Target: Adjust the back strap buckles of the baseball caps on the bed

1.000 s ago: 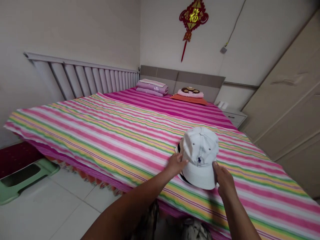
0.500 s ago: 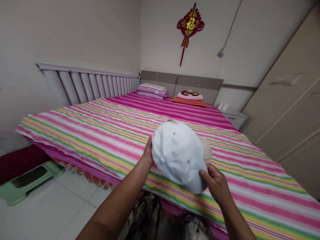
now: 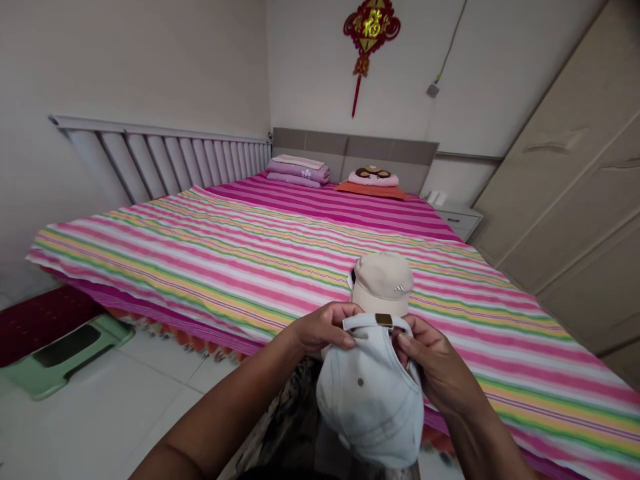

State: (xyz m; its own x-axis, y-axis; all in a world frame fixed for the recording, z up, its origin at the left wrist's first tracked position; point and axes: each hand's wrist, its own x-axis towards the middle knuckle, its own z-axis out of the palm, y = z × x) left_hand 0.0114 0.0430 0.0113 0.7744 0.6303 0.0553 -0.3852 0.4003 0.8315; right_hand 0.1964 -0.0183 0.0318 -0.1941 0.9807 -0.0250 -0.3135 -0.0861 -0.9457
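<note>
Between my two hands hangs a pale blue-white baseball cap (image 3: 375, 400), its back strap and brass buckle turned up and its crown facing me. My left hand (image 3: 330, 327) is closed on the left side of the back opening, thumb on the outside. At the right end of the strap my right hand (image 3: 425, 347) pinches the edge, with some fingers hidden by the cap. Just beyond them a beige cap (image 3: 383, 277) with a small logo rests on the striped bedspread (image 3: 240, 267), touched by neither hand as far as I can see.
Folded purple bedding (image 3: 300, 172) and a pink folded item (image 3: 374, 179) on an orange cloth lie by the headboard (image 3: 310, 143). A green stool (image 3: 75, 353) stands on the tiled floor at left. A nightstand (image 3: 457, 217) and a wardrobe (image 3: 565, 180) are at right.
The pale cap has been turned so its strap is up, and lowered towards me. My right hand has shifted from the brim to the strap. The beige cap now shows more fully.
</note>
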